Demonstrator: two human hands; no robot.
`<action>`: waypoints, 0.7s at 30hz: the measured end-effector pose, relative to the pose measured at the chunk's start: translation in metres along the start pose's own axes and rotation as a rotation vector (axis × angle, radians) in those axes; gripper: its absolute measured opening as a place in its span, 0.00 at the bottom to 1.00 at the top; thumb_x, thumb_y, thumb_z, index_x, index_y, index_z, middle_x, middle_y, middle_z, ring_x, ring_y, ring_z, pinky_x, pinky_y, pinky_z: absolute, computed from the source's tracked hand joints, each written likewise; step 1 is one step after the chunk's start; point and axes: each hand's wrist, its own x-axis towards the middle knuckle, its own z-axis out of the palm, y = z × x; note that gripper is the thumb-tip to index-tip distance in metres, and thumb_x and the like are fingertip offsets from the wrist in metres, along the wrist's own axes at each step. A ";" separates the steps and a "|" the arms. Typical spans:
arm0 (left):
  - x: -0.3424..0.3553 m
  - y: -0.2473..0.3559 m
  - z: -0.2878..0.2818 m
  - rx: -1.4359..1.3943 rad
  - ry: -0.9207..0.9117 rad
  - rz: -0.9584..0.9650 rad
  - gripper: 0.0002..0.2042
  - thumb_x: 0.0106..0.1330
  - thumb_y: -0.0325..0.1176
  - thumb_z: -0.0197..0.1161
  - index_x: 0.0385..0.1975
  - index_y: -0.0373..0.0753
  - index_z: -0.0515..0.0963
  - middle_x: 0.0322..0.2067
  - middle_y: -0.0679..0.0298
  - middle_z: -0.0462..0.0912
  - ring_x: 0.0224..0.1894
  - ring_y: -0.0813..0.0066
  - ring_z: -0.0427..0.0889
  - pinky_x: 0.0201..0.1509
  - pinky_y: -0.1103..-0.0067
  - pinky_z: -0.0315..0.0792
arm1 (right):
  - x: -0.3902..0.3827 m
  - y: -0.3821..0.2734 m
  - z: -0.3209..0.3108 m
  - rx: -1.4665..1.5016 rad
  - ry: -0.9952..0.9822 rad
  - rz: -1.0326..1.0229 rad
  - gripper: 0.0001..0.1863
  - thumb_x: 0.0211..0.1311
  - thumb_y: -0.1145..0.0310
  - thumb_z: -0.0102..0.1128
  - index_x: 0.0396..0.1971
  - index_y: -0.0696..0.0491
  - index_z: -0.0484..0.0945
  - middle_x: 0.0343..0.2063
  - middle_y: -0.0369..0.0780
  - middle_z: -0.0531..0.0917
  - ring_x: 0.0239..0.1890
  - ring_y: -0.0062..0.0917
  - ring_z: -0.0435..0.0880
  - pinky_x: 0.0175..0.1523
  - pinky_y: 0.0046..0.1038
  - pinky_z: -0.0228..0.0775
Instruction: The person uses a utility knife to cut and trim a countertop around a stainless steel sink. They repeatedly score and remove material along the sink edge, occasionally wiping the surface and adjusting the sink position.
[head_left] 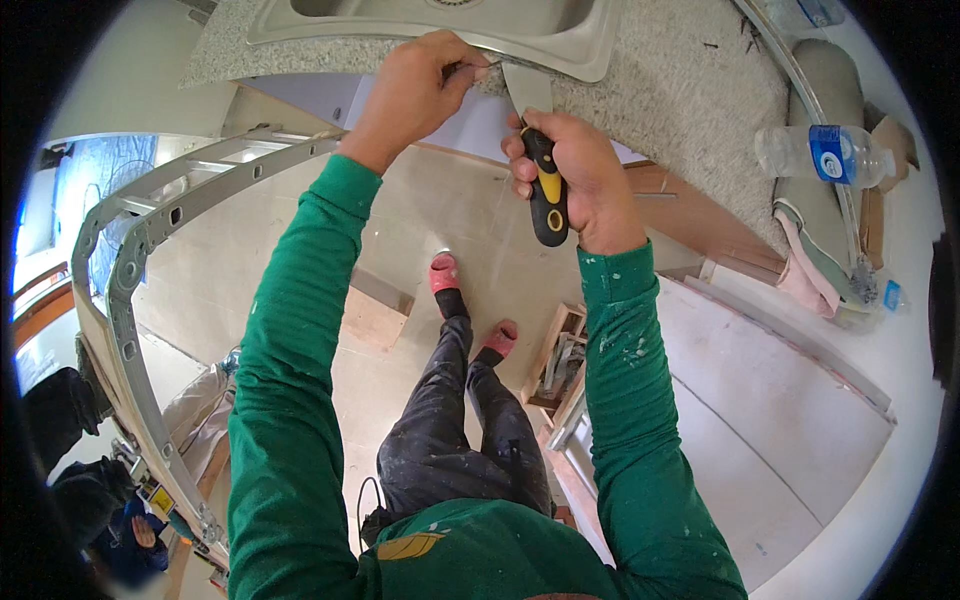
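Notably, right hand point(580, 165) grips scraper point(548, 190); left hand point(425, 85), closed, contents unclear, at 9 o'clock of blade point(532, 92); sideways slip could nick fingertips point(478, 61).

A metal ladder point(127, 272) at left, a blue-labelled clear bottle point(830, 155) lying at right

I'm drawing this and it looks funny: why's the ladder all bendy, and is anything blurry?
In the head view, the fisheye lens bows the ladder; the picture's corners go black; a patch beside the other person, lower left, looks blurred; the scraper in the right hand looks fairly sharp.
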 end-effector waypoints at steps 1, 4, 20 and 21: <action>-0.002 -0.001 -0.001 -0.038 -0.002 -0.005 0.07 0.69 0.31 0.71 0.42 0.38 0.89 0.33 0.59 0.86 0.30 0.63 0.83 0.38 0.70 0.77 | -0.002 0.000 0.004 -0.017 0.017 -0.008 0.11 0.80 0.63 0.53 0.48 0.57 0.73 0.28 0.38 0.81 0.21 0.20 0.75 0.26 0.30 0.72; -0.001 -0.002 -0.003 0.039 0.006 0.041 0.07 0.69 0.30 0.71 0.43 0.37 0.88 0.33 0.58 0.85 0.30 0.63 0.83 0.38 0.70 0.77 | -0.001 0.000 0.007 -0.029 0.021 -0.022 0.11 0.80 0.64 0.53 0.47 0.57 0.73 0.28 0.38 0.81 0.21 0.20 0.75 0.27 0.30 0.72; 0.032 0.007 -0.026 0.152 -0.282 0.147 0.05 0.65 0.28 0.65 0.36 0.34 0.85 0.34 0.50 0.85 0.39 0.46 0.86 0.45 0.61 0.79 | -0.006 -0.006 0.013 -0.041 0.043 -0.033 0.11 0.79 0.65 0.54 0.47 0.58 0.73 0.28 0.39 0.81 0.21 0.21 0.75 0.27 0.31 0.73; 0.036 -0.002 -0.027 0.152 -0.319 0.162 0.08 0.66 0.32 0.67 0.37 0.34 0.86 0.34 0.50 0.86 0.39 0.47 0.86 0.45 0.62 0.80 | -0.007 -0.006 0.014 -0.042 0.046 -0.031 0.11 0.79 0.65 0.54 0.47 0.58 0.73 0.28 0.39 0.81 0.21 0.21 0.75 0.27 0.31 0.73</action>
